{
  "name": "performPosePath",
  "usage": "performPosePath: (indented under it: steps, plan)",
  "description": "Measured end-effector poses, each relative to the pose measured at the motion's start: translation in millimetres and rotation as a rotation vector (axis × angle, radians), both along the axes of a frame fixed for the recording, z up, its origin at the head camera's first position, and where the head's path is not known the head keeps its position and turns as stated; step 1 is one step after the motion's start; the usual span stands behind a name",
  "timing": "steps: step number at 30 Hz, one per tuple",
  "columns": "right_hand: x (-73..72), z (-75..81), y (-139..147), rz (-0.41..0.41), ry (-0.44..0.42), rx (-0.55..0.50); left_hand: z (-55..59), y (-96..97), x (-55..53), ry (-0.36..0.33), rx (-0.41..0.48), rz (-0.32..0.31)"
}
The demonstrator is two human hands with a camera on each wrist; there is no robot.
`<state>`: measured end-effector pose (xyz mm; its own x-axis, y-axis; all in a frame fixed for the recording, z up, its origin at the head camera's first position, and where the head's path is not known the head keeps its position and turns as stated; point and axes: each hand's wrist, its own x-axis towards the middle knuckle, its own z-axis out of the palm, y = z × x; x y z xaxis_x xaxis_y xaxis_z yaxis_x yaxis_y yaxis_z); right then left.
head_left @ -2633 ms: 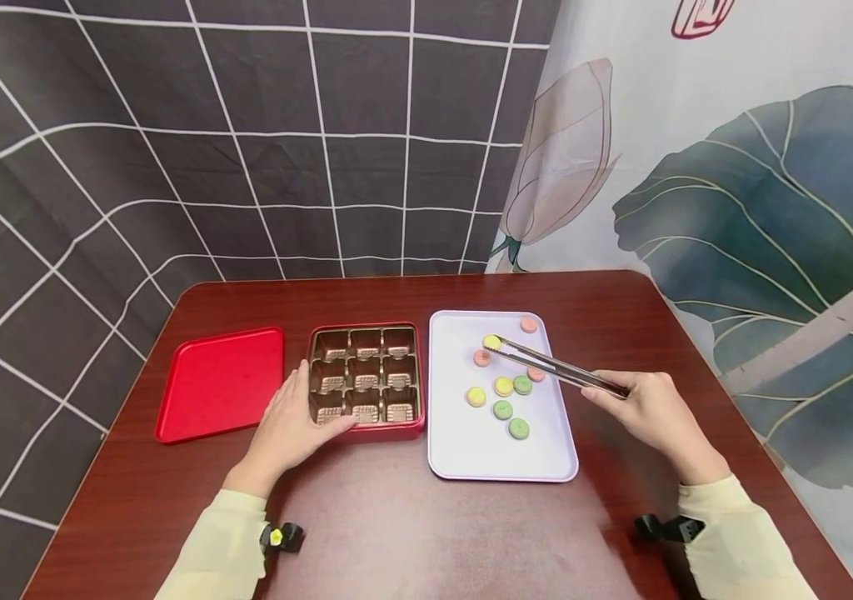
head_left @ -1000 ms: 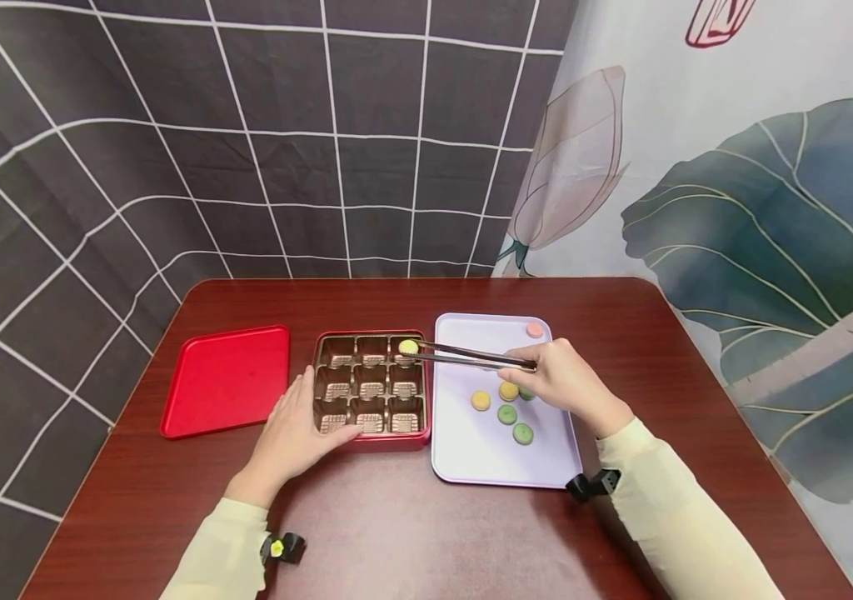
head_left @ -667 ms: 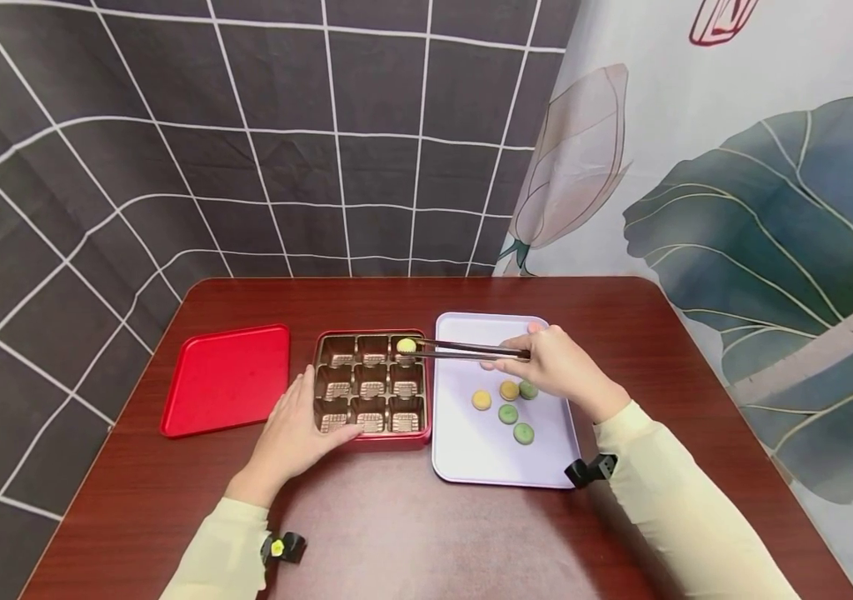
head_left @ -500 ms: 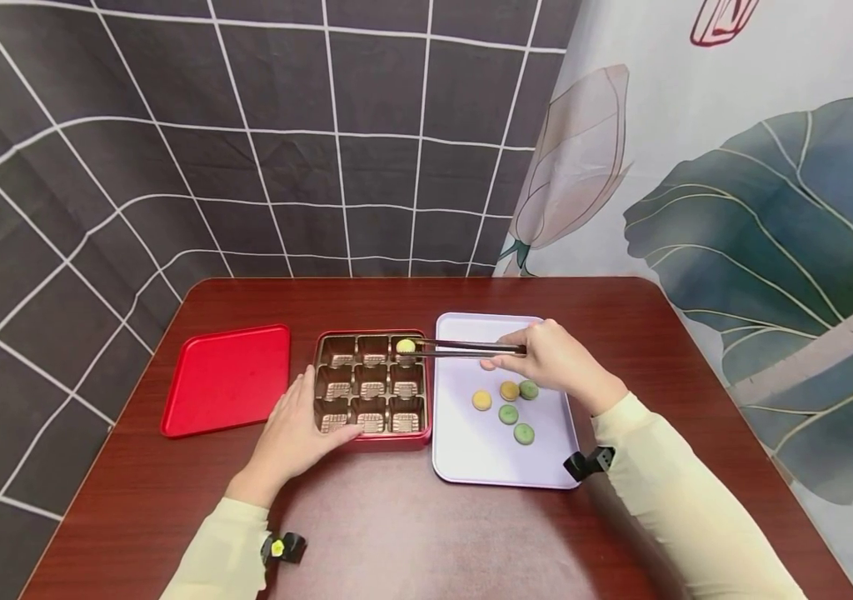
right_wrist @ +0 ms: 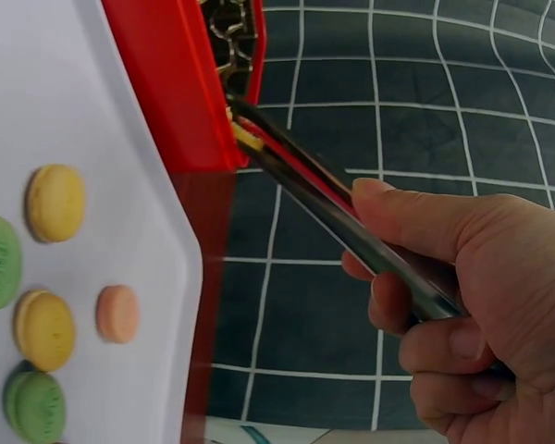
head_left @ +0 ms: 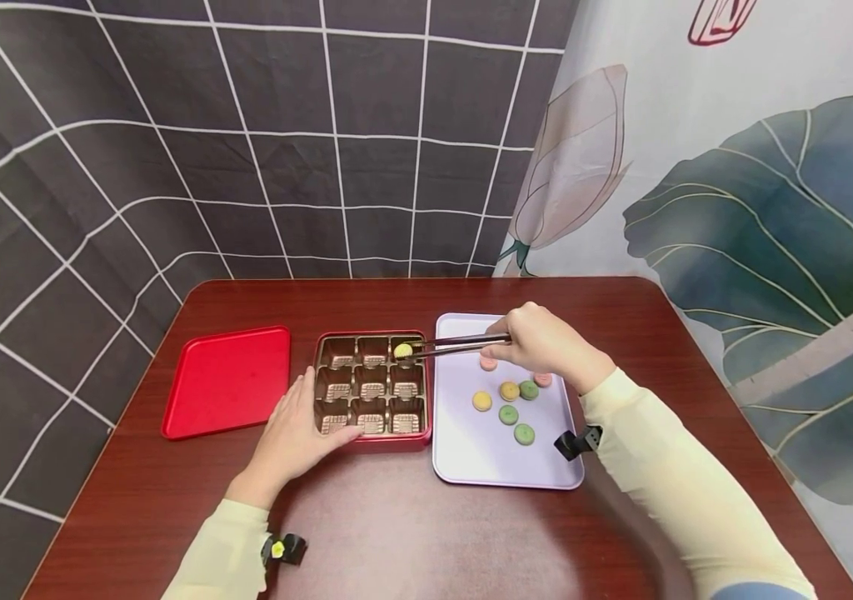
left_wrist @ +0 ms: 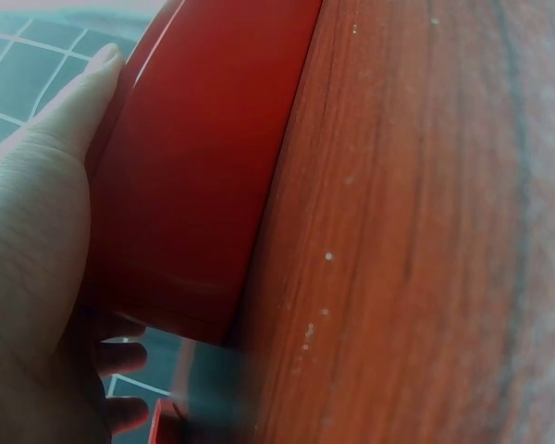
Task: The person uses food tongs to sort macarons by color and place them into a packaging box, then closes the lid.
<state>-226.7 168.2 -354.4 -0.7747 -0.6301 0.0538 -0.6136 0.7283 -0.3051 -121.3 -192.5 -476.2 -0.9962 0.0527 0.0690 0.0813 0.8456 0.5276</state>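
My right hand [head_left: 542, 340] grips metal tongs [head_left: 471, 340] above the pale tray. A yellow macaron [head_left: 403, 352] is between the tong tips, at the far-right compartment of the red box [head_left: 389, 444] with a gold-brown divided insert [head_left: 371, 406]. Whether it touches the compartment floor, I cannot tell. In the right wrist view, the box wall hides most of that macaron. My left hand [head_left: 293, 433] rests at the box's near-left corner, fingers straight along its left side and thumb along the front rim. The left wrist view shows the thumb touching the box wall [left_wrist: 190, 176].
Just right of the box, the pale lavender tray [head_left: 471, 462] holds several yellow, green and pink macarons [head_left: 509, 415]. A flat red lid [head_left: 227, 383] lies to the left. Behind the brown table [head_left: 396, 533] hangs a dark grid-pattern cloth [head_left: 276, 167].
The tongs have carried the yellow macaron leftward from the tray to the box's far-right compartment. Over the last half second, it and the tips have shifted slightly left and nearer. My left hand stays put.
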Motion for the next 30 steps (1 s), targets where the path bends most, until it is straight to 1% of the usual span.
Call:
performPosePath:
  steps: [6, 11, 19, 23, 30]
  plan:
    - [-3.0, 7.7, -7, 0.035, 0.024, 0.047, 0.2, 0.2, 0.2, -0.004, -0.008, 0.001]
    - [-4.3, 10.9, -12, 0.031, 0.035, 0.069, -0.2, 0.2, 0.1, 0.002, -0.006, 0.001]
    - [-5.6, 14.6, -18, 0.027, 0.012, 0.101, -0.3, 0.3, 0.4, -0.001, -0.006, 0.0]
    - [-6.0, 17.5, -23, 0.02, 0.021, 0.13, -0.1, 0.5, 0.7, 0.002, -0.002, 0.002]
    - [-7.6, 21.9, -31, 0.045, 0.054, 0.176, 0.3, 0.9, 1.5, 0.005, 0.001, 0.004]
